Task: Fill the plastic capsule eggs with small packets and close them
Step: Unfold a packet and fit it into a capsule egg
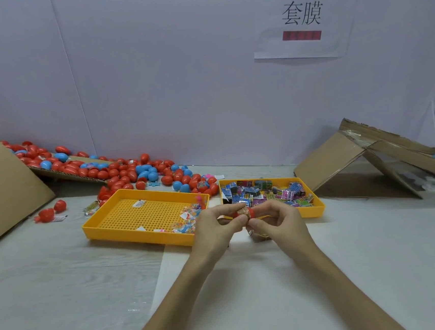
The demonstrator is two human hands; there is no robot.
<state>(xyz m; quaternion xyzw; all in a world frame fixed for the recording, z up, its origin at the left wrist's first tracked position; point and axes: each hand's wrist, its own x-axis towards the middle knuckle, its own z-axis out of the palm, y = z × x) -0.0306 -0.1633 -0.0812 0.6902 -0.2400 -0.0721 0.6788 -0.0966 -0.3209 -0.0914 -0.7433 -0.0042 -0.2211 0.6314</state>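
Both the left hand (215,225) and right hand (279,221) pinch the red capsule egg (251,212); push its packet (243,211) fully inside before closing.

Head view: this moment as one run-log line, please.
left hand: grips red plastic capsule egg | right hand: grips same egg | small patterned packet: in egg | egg: not closed

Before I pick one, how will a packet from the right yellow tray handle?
Probably light and floppy: the packets are small film sachets heaped askew. The glossy wrap suggests they are slippery. Unlikely to roll, being flat-sided.
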